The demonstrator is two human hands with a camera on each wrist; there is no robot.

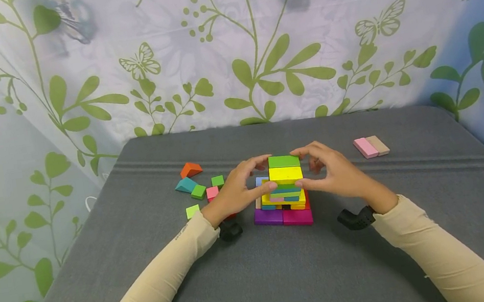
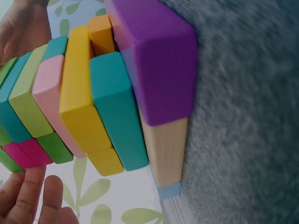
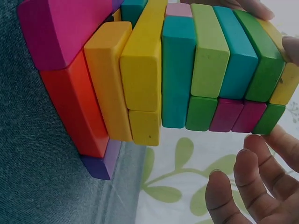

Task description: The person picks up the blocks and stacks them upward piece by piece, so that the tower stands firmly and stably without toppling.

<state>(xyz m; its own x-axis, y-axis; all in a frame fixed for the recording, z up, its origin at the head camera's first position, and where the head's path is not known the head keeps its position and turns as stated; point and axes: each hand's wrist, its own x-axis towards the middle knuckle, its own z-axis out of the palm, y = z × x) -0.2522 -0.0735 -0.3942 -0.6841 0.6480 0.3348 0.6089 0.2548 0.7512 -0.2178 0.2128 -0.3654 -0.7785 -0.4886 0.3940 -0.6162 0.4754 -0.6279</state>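
A tower of coloured building blocks (image 1: 282, 196) stands on the table, stacked in several layers on a base with purple and magenta blocks. At its top is a yellow block (image 1: 285, 175), with a green block (image 1: 284, 161) at its far side. My left hand (image 1: 242, 184) holds the top from the left, thumb on the near side and fingers on the far side. From the right, my right hand (image 1: 330, 172) grips it the same way. The right wrist view shows the right thumb at the yellow block (image 3: 284, 84) and a fingertip against a green block. Other fingers are spread apart.
Several loose blocks lie left of the tower: an orange one (image 1: 191, 169), a teal triangle-like one (image 1: 186, 185), green cubes (image 1: 199, 192) and a pink one (image 1: 212, 192). At the right lie a pink block (image 1: 365, 148) and a plain wooden one (image 1: 378, 145). A patterned curtain (image 1: 230, 70) hangs behind the grey table (image 1: 260, 282).
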